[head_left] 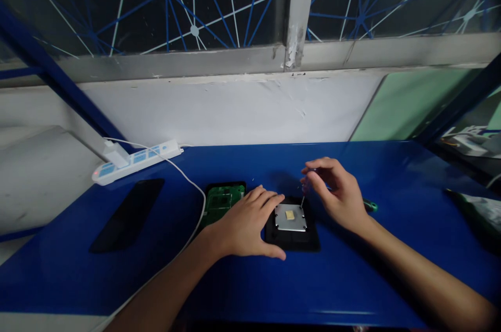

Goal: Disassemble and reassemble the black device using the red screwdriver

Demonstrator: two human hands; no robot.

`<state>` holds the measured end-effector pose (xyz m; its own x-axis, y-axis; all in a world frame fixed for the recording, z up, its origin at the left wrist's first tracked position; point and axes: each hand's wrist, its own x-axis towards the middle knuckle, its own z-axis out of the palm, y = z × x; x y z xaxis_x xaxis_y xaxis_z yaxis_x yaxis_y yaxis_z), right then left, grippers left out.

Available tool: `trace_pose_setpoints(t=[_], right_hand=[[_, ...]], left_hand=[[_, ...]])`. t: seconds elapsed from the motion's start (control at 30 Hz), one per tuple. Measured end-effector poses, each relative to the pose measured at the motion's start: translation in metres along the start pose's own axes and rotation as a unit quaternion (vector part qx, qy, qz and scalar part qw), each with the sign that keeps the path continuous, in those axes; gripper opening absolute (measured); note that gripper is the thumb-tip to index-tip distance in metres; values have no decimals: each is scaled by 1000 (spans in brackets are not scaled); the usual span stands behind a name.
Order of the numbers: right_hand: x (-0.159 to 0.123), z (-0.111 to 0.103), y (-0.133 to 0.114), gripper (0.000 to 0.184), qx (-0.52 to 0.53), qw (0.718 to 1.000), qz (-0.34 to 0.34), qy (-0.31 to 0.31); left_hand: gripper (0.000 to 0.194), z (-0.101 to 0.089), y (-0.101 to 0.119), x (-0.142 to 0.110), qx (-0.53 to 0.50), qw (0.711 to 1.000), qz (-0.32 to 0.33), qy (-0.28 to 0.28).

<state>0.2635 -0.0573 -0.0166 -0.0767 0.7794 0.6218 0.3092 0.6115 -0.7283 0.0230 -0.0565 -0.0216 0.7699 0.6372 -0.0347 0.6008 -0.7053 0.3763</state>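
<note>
A silver metal plate (290, 222) with a small pale yellow pad (289, 215) at its centre lies in a black plastic housing (293, 241). My right hand (337, 193) pinches a screwdriver (302, 199), its shaft slanting down to the plate's upper right corner. The handle is mostly hidden by the fingers. Spread over the housing's left edge, my left hand (250, 225) has its fingers and thumb apart. Just left of it, partly covered by the wrist, is a green circuit board (223, 200) in a black case.
A white power strip (136, 161) with a plug stands at the back left. Its white cable (198, 188) runs beside the circuit board. A black flat panel (129, 214) lies at left. Behind my right hand shows a green-and-black handle (370, 205). A dark bag (475, 217) sits far right.
</note>
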Motion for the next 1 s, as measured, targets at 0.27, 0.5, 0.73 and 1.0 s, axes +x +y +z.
trace_pose_setpoints(t=[0.27,0.5,0.73,1.0], right_hand=[[-1,1,5,22,30,999,-30,-3],[0,-1,9,22,-15,998,-58,24],[1,0,0,21,-47,997,-49,42],[0,0,-11,23,-69,996,-48,7]], left_hand=[[107,-3,-1,-1,1,1000,15,14],[107,1,-5,-1,9,999,18,25],[110,-3,-2,-2,15,1000,1,-2],[110,-1,-4,-1,8,1000,8,6]])
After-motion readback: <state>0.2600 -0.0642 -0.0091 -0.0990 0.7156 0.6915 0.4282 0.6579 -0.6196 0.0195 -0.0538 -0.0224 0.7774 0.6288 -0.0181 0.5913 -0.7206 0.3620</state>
